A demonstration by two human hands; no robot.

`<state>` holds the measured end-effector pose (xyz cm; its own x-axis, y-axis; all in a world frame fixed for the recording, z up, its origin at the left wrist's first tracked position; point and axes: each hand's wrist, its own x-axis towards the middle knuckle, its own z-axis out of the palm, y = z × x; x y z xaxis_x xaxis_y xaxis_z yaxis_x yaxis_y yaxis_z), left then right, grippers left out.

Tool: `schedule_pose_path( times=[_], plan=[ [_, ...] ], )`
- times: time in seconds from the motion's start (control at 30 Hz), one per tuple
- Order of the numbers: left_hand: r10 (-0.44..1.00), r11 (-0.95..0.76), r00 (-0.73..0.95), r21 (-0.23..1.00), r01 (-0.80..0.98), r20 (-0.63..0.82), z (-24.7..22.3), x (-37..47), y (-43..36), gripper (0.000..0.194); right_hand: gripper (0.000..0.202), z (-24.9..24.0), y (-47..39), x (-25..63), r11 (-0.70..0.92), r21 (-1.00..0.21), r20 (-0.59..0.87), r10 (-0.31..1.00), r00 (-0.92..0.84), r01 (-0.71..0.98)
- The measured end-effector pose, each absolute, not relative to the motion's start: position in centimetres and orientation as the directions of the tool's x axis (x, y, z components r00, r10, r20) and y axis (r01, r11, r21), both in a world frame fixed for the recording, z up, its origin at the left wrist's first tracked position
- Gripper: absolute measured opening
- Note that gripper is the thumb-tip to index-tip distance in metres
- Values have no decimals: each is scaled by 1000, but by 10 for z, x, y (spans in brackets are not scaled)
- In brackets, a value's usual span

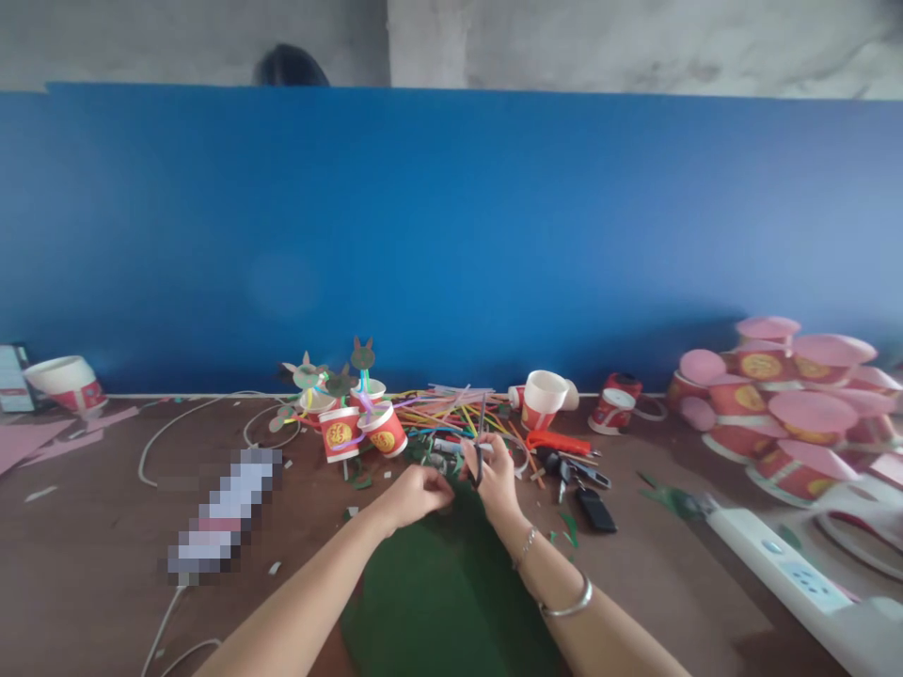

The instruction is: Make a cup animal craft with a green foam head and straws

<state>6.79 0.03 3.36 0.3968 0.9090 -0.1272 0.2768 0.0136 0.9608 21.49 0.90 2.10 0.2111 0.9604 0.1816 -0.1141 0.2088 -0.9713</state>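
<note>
In the head view a large dark green sheet point(444, 592) lies in front of me on the brown table, between my forearms. My left hand point(421, 495) is closed in a pinch at the far edge of this sheet; its fingertips are partly hidden. My right hand point(495, 475) grips scissors point(478, 461) with dark handles, the blades pointing up and away from me. Just beyond both hands lies a heap of coloured pipe cleaners point(451, 412), with a white-bodied marker point(449, 446) and small green scraps at its near side.
Red-and-white paper cups with animal heads point(340, 434) stand left of the heap. To the right are plain cups point(544, 400), an orange cutter point(560, 441), keys point(596, 510), a power strip point(776, 555) and stacked pink-topped cups point(811, 414). A blue partition point(451, 235) closes off the back.
</note>
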Motion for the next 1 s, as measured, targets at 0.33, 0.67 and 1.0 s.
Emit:
schedule_pose_path(
  times=[0.33,0.67,1.0],
  plan=[
    [932,-335,319,734,591,169,25,25,-5,26,37,23,8,213,144,-978,113,974,195,-153],
    [929,-367,316,576,730,191,21,24,-28,5,41,20,10,213,165,-968,132,975,177,-188],
    [877,-452,322,381,806,357,23,18,-30,10,41,18,11,214,152,-974,120,975,189,-168]
  ],
)
